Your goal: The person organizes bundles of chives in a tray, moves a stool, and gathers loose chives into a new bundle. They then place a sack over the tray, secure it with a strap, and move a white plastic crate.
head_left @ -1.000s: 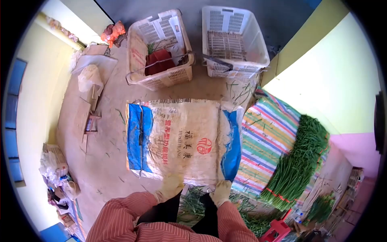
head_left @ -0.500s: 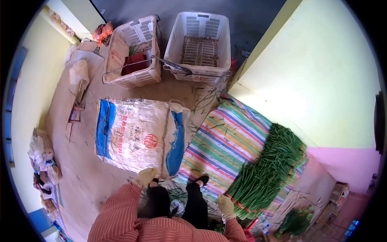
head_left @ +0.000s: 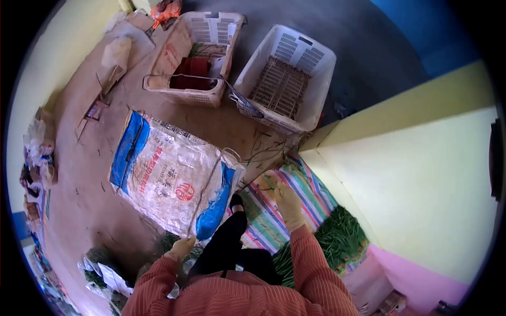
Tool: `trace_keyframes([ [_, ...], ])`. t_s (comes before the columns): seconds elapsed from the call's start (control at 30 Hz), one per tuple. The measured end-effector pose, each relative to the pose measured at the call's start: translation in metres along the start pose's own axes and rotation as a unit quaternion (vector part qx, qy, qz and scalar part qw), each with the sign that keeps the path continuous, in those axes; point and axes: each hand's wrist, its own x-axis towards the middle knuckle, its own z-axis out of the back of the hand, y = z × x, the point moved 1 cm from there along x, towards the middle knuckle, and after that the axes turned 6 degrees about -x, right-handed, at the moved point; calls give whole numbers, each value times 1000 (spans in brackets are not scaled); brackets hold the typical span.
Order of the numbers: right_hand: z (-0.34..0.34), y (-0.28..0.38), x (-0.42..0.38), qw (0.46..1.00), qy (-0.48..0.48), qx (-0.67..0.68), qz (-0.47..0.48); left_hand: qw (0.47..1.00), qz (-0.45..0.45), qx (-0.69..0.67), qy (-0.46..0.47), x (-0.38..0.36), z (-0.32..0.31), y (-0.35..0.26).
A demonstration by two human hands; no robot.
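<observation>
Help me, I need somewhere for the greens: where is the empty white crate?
In the head view, the empty white crate stands top centre, right of the beige crate, beyond the woven sack.

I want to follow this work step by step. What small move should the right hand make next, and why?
Probably lower the right hand onto the striped sheet and take hold of it. The gloved hand hovers over the sheet's near corner, seemingly holding nothing, while the left hand hangs beside the woven sack.
</observation>
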Motion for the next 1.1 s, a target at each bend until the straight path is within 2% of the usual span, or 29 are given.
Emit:
trace_keyframes([
  [0.03, -5, 0, 21, 999, -16, 22, 17, 1000, 3, -9, -1, -8, 1, -33],
  [0.1, 12, 27, 67, 999, 30, 35, 4, 979, 18, -203, -25, -11, 11, -82],
  [0.17, -5, 19, 117, 997, -57, 8, 49, 975, 63, -215, 2, -3, 18, -111],
  [0.23, -24, 6, 180, 994, -72, -31, 71, 965, -34, -257, -38, 2, 17, -134],
  [0.27, -32, 3, 212, 987, -96, -98, 84, 964, -209, -149, -69, -7, 22, -145],
  [0.3, -39, -1, 242, 974, -119, -164, 98, 975, -203, -78, -52, -6, 24, -148],
  [0.33, -46, -7, 268, 975, -113, -166, 97, 973, -205, -78, -74, -12, 25, -153],
  [0.4, -60, -13, 321, 949, -163, -221, 152, 970, -203, -83, -100, -11, 17, -154],
  [0.43, -72, -20, 343, 950, -155, -222, 157, 973, -160, -122, -112, -11, 7, -144],
  [0.47, -89, -33, 358, 961, -39, -256, 99, 974, -113, -156, -118, -13, 0, -135],
  [0.5, -108, -50, 369, 954, 78, -287, 41, 976, -102, -158, -114, -14, -6, -131],
  [0.53, -122, -65, 376, 957, 22, -278, 80, 979, -34, -170, -107, -17, -16, -129],
  [0.57, -127, -70, 382, 956, 31, -280, 84, 978, 32, -182, -101, -19, -20, -138],
  [0.6, -129, -73, 389, 953, 50, -287, 83, 991, -7, -93, -97, -22, -19, -155],
  [0.63, -128, -77, 390, 950, 70, -295, 80, 991, -1, -98, -93, -22, -27, -162],
  [0.7, -119, -92, 390, 950, 90, -286, 89, 941, 51, -328, -60, -17, -44, -171],
  [0.73, -114, -98, 396, 952, 101, -273, 95, 938, 8, -341, -63, -12, -48, -177],
  [0.77, -92, -91, 398, 951, 102, -274, 100, 936, 8, -345, -65, -13, -37, -203],
  [0.83, -17, -49, 399, 961, 132, -227, 89, 866, 136, -479, -44, -15, -5, -263],
  [0.87, 20, -34, 401, 959, 133, -228, 105, 852, 116, -508, -48, -5, -16, -251],
  [0.9, 55, -18, 407, 957, 129, -230, 121, 851, 110, -511, -50, -3, -10, -263],
  [0.97, 117, 17, 423, 970, 81, -198, 113, 828, 68, -555, -29, 11, 13, -305],
  [1.03, 168, 53, 447, 980, 23, -167, 105, 770, 0, -638, 12, 50, 17, -344],
  [1.1, 200, 85, 464, 973, 7, -212, 89, 772, -25, -633, 61, 74, 48, -417],
])
